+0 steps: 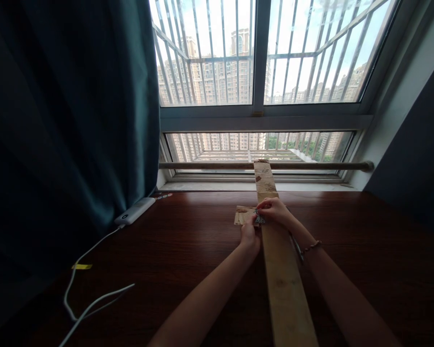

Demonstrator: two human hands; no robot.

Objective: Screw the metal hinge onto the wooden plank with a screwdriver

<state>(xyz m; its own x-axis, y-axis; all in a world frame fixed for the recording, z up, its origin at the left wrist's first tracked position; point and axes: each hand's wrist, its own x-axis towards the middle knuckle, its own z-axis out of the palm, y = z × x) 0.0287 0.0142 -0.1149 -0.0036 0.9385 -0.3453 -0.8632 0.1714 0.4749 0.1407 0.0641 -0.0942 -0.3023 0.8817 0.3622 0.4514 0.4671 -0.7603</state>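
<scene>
A long wooden plank (284, 279) lies lengthwise on the dark wood tabletop, its far end reaching toward the window. Against its left side is a short piece of wood (241, 215). Where the two meet sits a small metal hinge (260, 218), partly covered by fingers. My left hand (250, 235) is closed at the near side of this joint, thumb against the hinge. From above, my right hand (275, 212) pinches at the hinge's upper edge; anything smaller between those fingertips is hidden. Under my right wrist, a thin dark rod-like tool (297, 248) lies along the plank.
A white power strip (135, 211) with a white cable (94, 246) lies at the left, beside a dark blue curtain (94, 96). A yellow tag (82, 266) is near the cable. A horizontal rail (210, 166) crosses before the barred window.
</scene>
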